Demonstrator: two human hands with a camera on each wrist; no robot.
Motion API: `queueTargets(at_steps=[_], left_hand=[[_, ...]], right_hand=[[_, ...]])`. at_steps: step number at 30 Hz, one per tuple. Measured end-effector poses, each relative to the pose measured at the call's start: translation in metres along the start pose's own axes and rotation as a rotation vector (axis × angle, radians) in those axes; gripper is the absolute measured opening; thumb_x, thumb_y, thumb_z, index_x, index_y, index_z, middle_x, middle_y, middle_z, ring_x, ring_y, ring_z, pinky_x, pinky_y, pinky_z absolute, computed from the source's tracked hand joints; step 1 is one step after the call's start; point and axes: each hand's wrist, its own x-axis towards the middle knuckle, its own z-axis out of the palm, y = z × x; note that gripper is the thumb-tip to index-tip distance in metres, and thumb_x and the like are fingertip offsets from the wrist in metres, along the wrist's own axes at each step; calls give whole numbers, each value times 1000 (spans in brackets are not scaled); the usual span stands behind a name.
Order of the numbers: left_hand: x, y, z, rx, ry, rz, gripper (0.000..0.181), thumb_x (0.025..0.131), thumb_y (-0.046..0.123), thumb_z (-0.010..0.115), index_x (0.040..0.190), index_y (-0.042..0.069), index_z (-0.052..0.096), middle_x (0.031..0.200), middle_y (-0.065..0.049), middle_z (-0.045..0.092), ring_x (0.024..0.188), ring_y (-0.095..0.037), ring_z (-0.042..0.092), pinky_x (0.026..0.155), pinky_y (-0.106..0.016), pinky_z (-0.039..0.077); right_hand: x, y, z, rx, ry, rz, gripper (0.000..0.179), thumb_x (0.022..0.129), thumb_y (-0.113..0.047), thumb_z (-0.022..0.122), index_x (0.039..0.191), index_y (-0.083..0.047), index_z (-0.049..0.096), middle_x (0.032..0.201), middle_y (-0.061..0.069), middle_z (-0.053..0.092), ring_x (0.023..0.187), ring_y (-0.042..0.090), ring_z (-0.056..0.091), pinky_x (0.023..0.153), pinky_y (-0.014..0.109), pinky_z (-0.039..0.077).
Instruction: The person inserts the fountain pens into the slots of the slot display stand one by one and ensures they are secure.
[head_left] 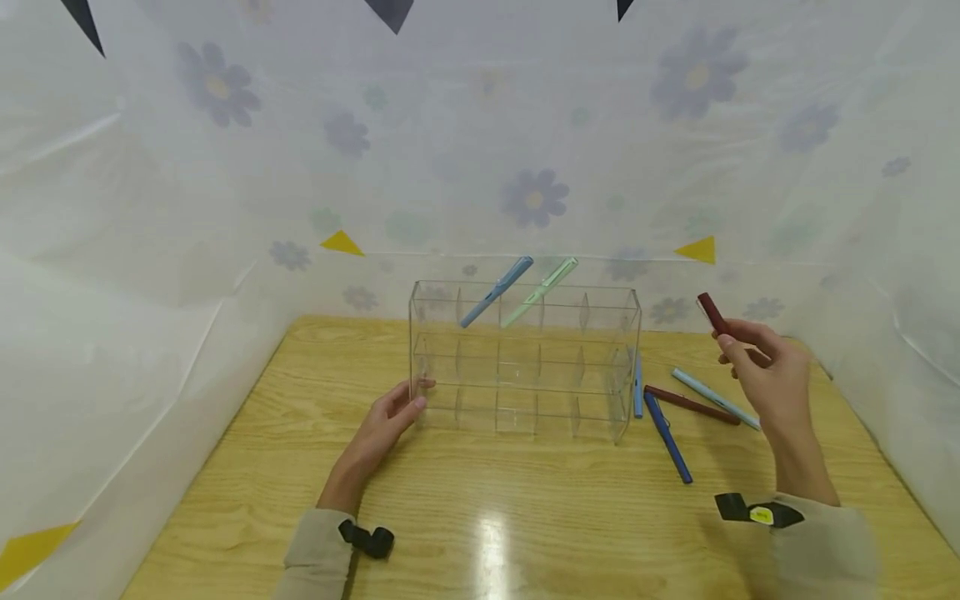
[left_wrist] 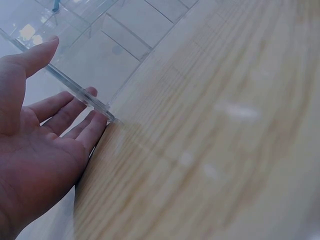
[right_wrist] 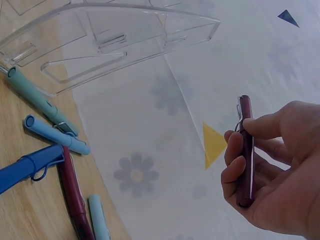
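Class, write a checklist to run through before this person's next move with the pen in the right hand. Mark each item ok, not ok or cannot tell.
1. Pen secure: ok. The right hand grips a dark red pen.
2. Organizer steadied: ok. The left hand holds the clear organizer at its left edge.
3. Pen lined up with a compartment: not ok. It is apart from the organizer, off to the right.
4. Top-row pens upright: not ok. The blue pen and light green pen both lean.
5. Cap fully closed on the held pen: cannot tell. Fingers cover part of it.
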Motion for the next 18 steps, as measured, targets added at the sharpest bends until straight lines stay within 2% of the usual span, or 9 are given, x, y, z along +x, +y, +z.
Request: queueTargets(at_steps=[6, 12, 18], left_hand=[[-1, 0, 0, -9, -7, -2, 47, 109, 29, 55, 151, 9, 49, 157, -9, 46, 147, -28, 36, 114, -56, 29], [0, 0, 0, -12, -9, -5, 47, 109, 29, 55, 152, 10, 49, 157, -7, 46, 148, -27, 36, 115, -56, 28], [0, -2, -1, -12, -10, -1, 47, 109, 28, 54, 151, 9, 49, 157, -8, 46, 148, -28, 35, 115, -56, 28]], right_hand=[[6, -15, 11, 143, -14, -4, 34, 101, -9, 65, 134, 2, 64, 97, -3, 71, 67, 8, 60, 59, 15, 48], [13, -30, 23, 278, -81, -17, 32, 101, -7, 65, 130, 7, 64, 100, 5, 68, 76, 9, 68, 66, 18, 55], [21, -46, 37, 290, -137, -78, 35, 102, -4, 62, 136, 7, 60, 110, 10, 65, 90, 11, 67, 75, 22, 57]])
